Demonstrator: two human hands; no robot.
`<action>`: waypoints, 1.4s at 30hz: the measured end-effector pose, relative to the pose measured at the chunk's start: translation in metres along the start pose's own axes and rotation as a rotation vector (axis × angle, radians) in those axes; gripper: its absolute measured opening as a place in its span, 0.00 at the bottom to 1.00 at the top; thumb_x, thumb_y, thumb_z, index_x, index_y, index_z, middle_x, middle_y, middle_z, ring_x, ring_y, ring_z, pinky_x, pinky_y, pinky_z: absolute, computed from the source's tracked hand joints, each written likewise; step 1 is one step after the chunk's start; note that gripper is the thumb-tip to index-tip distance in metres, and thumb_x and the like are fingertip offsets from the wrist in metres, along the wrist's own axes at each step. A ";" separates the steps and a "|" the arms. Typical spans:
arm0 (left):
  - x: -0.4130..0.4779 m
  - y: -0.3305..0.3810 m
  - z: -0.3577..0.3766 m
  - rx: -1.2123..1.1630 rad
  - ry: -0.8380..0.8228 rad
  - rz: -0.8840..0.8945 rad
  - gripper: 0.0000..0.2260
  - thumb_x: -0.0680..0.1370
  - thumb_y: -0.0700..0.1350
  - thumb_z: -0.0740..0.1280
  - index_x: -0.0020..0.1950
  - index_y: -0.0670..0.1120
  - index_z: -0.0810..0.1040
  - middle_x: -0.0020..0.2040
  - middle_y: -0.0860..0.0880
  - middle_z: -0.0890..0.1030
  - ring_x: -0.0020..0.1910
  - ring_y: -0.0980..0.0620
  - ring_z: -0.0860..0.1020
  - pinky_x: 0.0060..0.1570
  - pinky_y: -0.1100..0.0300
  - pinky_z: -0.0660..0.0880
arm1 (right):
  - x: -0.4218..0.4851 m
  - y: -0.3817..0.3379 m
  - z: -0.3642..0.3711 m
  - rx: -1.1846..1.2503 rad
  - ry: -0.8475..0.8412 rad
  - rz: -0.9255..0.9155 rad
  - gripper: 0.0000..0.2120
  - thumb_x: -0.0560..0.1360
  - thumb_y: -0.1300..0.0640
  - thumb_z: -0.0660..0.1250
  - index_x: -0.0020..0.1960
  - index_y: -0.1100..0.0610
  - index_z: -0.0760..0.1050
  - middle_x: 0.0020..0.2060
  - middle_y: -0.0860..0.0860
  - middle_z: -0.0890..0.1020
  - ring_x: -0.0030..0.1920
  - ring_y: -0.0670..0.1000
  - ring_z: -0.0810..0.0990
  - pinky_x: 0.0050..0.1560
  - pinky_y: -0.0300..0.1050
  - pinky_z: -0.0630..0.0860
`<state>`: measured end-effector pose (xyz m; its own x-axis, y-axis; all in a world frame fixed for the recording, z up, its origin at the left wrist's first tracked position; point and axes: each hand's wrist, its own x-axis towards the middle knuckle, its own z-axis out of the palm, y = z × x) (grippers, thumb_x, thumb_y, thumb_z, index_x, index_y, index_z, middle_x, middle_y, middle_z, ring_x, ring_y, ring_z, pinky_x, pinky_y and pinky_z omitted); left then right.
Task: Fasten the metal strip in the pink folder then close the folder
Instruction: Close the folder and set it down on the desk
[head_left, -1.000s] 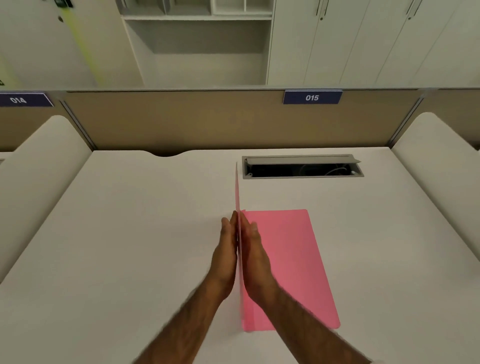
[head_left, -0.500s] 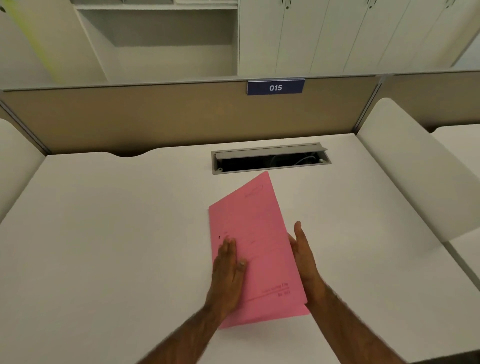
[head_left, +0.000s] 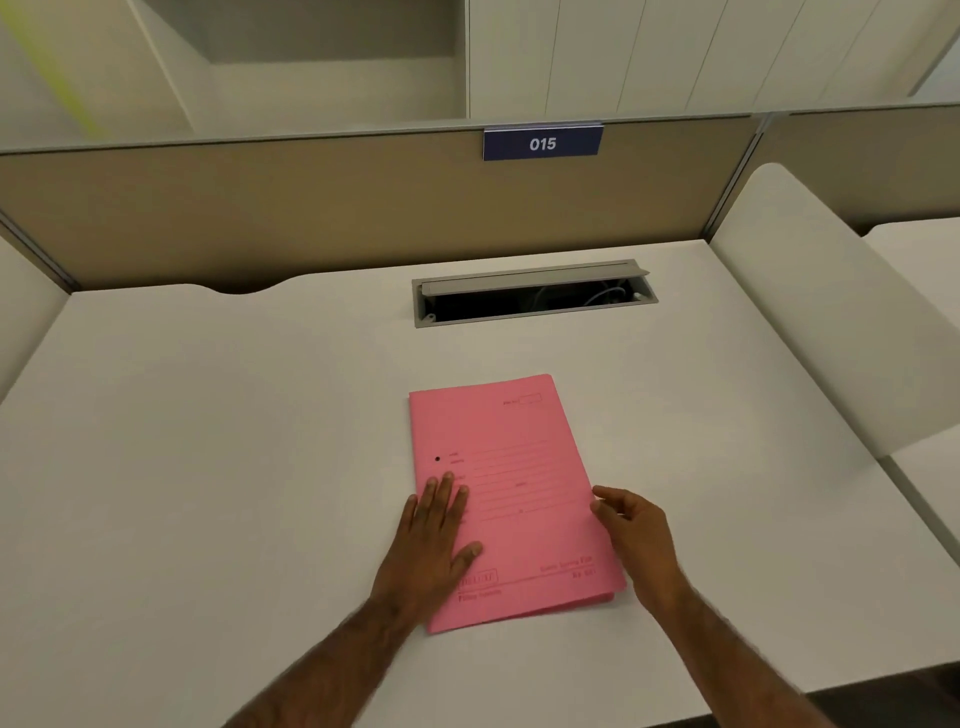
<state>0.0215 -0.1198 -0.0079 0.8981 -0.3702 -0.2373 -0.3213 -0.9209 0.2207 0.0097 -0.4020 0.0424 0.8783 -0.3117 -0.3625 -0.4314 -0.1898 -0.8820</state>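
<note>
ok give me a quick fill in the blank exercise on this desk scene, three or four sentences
1. The pink folder lies ____ on the white desk, cover down.
2. The left hand rests palm-down on the folder's ____ edge.
3. The blue sign on the partition reads ____.
4. The cable hatch behind the folder has its lid ____.

Missing words: closed; left; 015; open

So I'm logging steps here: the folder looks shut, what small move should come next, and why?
Probably lift both hands away. The pink folder lies closed and flat on the desk; the left hand presses its cover, and the right hand sits at its edge.
</note>
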 end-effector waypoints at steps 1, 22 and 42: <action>0.000 -0.001 0.001 0.009 -0.002 0.002 0.35 0.80 0.66 0.41 0.81 0.50 0.34 0.80 0.49 0.30 0.80 0.48 0.31 0.80 0.49 0.35 | 0.001 0.005 0.002 -0.117 0.032 -0.032 0.08 0.77 0.57 0.68 0.53 0.47 0.81 0.51 0.49 0.86 0.45 0.47 0.84 0.43 0.40 0.78; -0.038 0.049 -0.031 -0.807 0.320 -0.569 0.12 0.80 0.40 0.66 0.57 0.49 0.65 0.62 0.50 0.75 0.57 0.50 0.79 0.53 0.55 0.81 | -0.029 0.048 0.039 -0.926 0.196 -0.295 0.20 0.74 0.55 0.68 0.66 0.57 0.74 0.65 0.57 0.75 0.66 0.60 0.71 0.59 0.61 0.70; -0.005 -0.138 -0.133 -1.199 0.543 -0.594 0.17 0.79 0.34 0.62 0.66 0.48 0.70 0.58 0.47 0.80 0.49 0.52 0.81 0.37 0.61 0.74 | 0.030 -0.127 0.168 -0.137 -0.090 -0.128 0.24 0.72 0.66 0.70 0.67 0.60 0.73 0.46 0.58 0.83 0.44 0.56 0.81 0.49 0.53 0.80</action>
<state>0.1009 0.0257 0.0884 0.8958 0.3662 -0.2520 0.3286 -0.1637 0.9302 0.1261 -0.2309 0.0932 0.9401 -0.1931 -0.2808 -0.3333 -0.3496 -0.8756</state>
